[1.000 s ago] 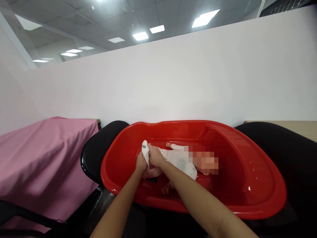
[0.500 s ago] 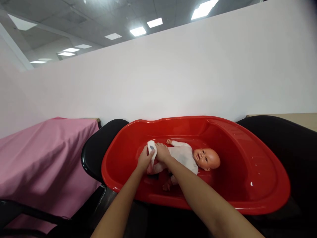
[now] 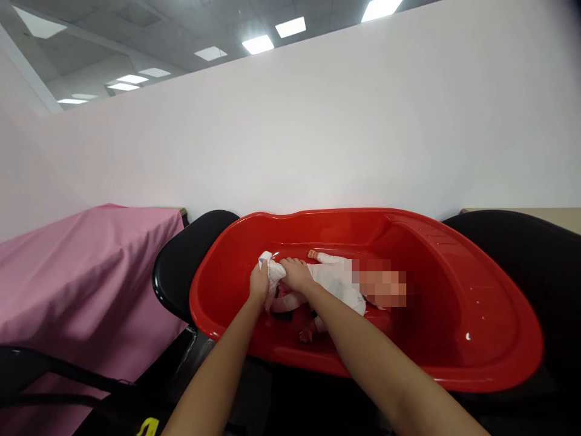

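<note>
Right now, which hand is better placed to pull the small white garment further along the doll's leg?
The left hand: it grips the white garment at its outer end. The right hand lies closer to the doll, better placed to steady it in the red tub.

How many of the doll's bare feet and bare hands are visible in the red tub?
2. One bare doll hand lies by the far wall of the red tub; one bare foot points to the near wall. Other limbs may be hidden under the person's hands.
</note>
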Tool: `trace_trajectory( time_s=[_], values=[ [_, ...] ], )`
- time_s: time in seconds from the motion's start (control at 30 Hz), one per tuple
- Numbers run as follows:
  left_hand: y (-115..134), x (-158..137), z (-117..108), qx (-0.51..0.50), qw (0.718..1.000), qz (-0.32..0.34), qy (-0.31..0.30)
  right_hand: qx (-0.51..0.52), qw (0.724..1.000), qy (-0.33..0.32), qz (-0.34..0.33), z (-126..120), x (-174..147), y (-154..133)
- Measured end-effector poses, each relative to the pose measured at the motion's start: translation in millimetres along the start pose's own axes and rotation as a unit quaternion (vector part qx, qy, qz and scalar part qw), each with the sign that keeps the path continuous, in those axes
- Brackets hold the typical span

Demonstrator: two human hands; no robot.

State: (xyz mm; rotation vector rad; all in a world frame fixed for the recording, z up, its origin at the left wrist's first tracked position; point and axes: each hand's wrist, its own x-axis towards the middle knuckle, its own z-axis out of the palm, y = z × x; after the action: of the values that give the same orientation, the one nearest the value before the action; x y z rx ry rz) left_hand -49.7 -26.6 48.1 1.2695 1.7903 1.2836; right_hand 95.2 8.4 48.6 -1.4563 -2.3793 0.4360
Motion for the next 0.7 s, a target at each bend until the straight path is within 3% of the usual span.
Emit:
trace_trajectory(
  time_s=[0.1, 0.13, 0.17, 0.23, 0.3, 0.37, 0.43, 0.5, 0.7],
  values=[
    [-3, 4, -6, 0.053, 0.996, -0.067, 0.032, 0.001, 1.0, -0.006, 0.002, -1, 1, 1],
    [-3, 3, -8, 0.067, 0.994, -0.057, 0.062, 0.005, 1.0, -0.003, 0.004, -2, 1, 2],
    [-1, 1, -10, 0.081, 0.992, -0.017, 0.1, 0.01, 1.0, -0.003, 0.007, -2, 1, 2],
    [3, -5, -10, 0.126, 0.971, 0.132, 0.152, 0.018, 1.0, -0.009, 0.015, -2, 2, 2],
    [6, -12, -5, 0.188, 0.933, 0.287, 0.106, 0.025, 0.999, -0.016, 0.02, -1, 1, 1],
    [4, -16, 3, 0.24, 0.908, 0.343, 0.008, 0.032, 0.999, -0.016, 0.023, -1, 0, 1],
    [0, -17, 11, 0.262, 0.907, 0.327, -0.035, 0.037, 0.999, -0.011, 0.025, -1, -1, 0],
    [-5, -15, 17, 0.247, 0.928, 0.278, -0.025, 0.041, 0.999, -0.008, 0.027, -2, -1, -2],
    [-6, 1, 23, 0.13, 0.99, 0.051, 0.003, 0.051, 0.998, -0.015, 0.036, 0, 4, -6]
  ],
)
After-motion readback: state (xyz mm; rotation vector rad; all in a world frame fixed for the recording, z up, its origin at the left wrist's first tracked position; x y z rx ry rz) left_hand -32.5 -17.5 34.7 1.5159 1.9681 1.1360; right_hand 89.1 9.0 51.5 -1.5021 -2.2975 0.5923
